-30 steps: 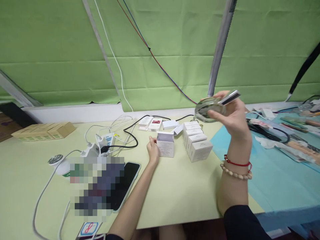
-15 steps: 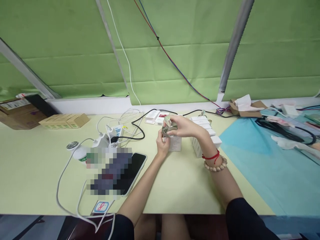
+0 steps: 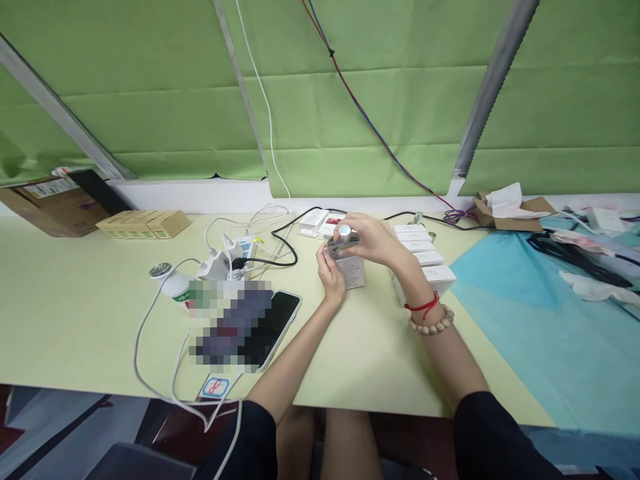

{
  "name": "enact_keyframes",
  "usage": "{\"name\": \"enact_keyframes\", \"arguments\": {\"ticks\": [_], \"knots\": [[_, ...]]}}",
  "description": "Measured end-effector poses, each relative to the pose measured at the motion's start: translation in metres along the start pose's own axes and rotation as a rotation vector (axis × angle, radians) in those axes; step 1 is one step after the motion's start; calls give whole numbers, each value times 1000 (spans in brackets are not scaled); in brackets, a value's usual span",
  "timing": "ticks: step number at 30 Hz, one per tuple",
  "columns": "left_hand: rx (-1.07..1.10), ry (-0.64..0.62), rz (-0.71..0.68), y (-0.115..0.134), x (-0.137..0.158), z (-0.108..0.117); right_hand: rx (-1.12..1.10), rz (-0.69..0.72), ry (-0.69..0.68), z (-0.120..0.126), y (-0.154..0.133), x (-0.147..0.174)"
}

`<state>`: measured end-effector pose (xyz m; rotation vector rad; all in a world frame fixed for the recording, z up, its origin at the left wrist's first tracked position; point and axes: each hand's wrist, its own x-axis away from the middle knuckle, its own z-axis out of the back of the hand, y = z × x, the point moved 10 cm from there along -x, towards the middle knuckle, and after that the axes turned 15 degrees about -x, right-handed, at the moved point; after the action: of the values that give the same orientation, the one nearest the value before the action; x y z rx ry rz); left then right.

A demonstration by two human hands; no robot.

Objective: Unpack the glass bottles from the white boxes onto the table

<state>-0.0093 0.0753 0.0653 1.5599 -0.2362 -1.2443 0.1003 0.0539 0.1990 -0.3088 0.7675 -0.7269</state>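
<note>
Cable [image 3: 135,357], white and slack, loops over the near edge of the table [image 3: 367,347] beside the left sleeve [image 3: 253,437]; a backward pull of that arm could, I would judge, snag it and drag it along. The left hand [image 3: 332,280] has its fingers half curled, holding the white box [image 3: 354,272] by its left side. Should that hold slacken, a push from above might tip the box or buckle its card walls. The right hand [image 3: 373,240] has thumb and fingers closed round the glass bottle [image 3: 337,247], silver cap [image 3: 345,231] upward, right at the top of the box; whether any of the bottle is inside, I cannot tell. Smooth glass may slip, and if it leans, its rim could catch the box's edge and tear it. The row of white boxes [image 3: 436,275] stands close by the right wrist, so a sideways swing could knock it.

Against a second ago, the left hand has kept its place at the box, while the right has brought the bottle down and leftward; the cap, which slanted off to the right, now faces up. Farthest back, a cardboard carton [image 3: 523,222] with white paper [image 3: 504,200] has come into view
</note>
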Motion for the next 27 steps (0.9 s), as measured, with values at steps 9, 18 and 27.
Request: {"name": "enact_keyframes", "arguments": {"ticks": [9, 18, 27], "knots": [[30, -5, -129, 1, -5, 1, 4, -70, -20, -8, 22, -1], [-61, -119, -532, 31, -2, -8, 44, -186, -16, -8, 32, 0], [-150, -257, -391, 24, -9, -20, 169, -359, -3, -8, 37, 2]]}}
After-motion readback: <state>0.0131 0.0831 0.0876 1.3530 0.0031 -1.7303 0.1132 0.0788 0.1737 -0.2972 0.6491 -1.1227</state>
